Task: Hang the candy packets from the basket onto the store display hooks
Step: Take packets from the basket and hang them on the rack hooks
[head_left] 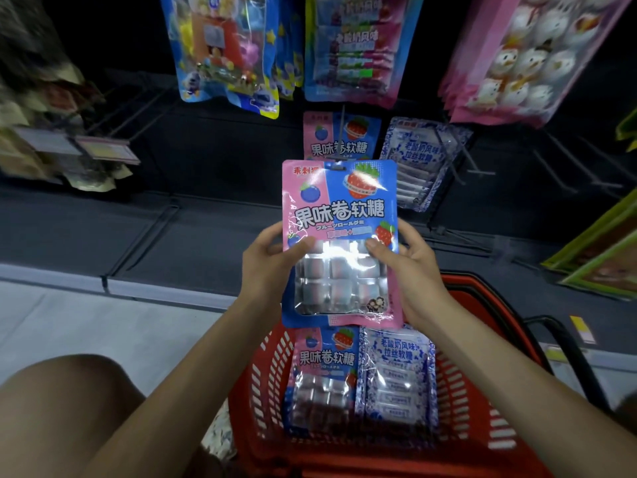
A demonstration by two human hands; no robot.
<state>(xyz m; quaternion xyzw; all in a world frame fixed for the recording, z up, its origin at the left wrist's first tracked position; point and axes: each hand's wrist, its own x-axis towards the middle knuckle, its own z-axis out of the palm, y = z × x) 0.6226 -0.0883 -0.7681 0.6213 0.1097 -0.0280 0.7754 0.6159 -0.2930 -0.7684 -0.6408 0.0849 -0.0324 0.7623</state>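
Gripping the pink-and-blue candy packet point(339, 243) by its side edges, left hand point(269, 267) and right hand point(410, 270) hold it upright above the red basket point(262, 381), thumbs pressing its front.

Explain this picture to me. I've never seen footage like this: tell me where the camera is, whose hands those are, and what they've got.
There is no machine here. A person wears one wide-angle camera on the head, looking forward and down, so the arms reaching in from the bottom are that person's own. The left hand and right hand each grip a side of a pink-and-blue candy packet, held upright in front of a dark store display. Below it is a red basket with a matching packet and a blue-and-white packet lying side by side inside. On the display behind, one hanging packet of the pink-and-blue kind and a hanging blue-and-white packet are already up on hooks. Larger colourful bags hang above them.
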